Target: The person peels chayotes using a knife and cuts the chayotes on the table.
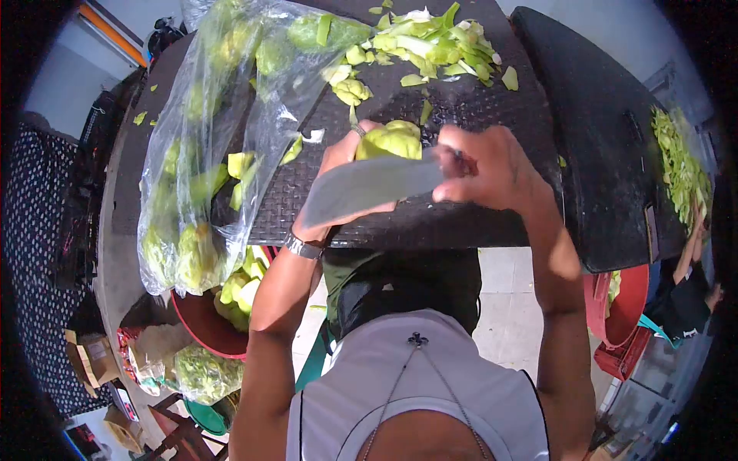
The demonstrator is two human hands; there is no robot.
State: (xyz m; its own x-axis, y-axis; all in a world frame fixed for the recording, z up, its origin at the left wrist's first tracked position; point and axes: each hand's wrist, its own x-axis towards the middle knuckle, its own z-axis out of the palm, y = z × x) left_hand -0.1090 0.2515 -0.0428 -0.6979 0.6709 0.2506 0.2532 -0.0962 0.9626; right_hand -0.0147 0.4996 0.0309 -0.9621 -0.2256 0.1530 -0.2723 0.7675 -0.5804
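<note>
My right hand (pixel 480 169) is wrapped round the handle of a wide-bladed knife (pixel 369 188). The blade points left and lies in front of my left hand (pixel 342 165), hiding much of it. Against that hand, just behind the blade, is a pale green chayote (pixel 390 140), held above the dark woven table (pixel 292 188). Whether the blade touches the chayote cannot be made out. Peelings and cut pieces (pixel 438 46) are heaped farther back on the table, with small chunks (pixel 351 91) nearer.
A clear plastic bag (pixel 207 146) of green chayotes covers the table's left side. Below its edge is a red tub (pixel 207 330) with peeled pieces. On the right, a second dark table (pixel 600 154) bears more peelings (pixel 680 165), beside a co-worker's arm (pixel 686 253) and another red tub (pixel 634 307).
</note>
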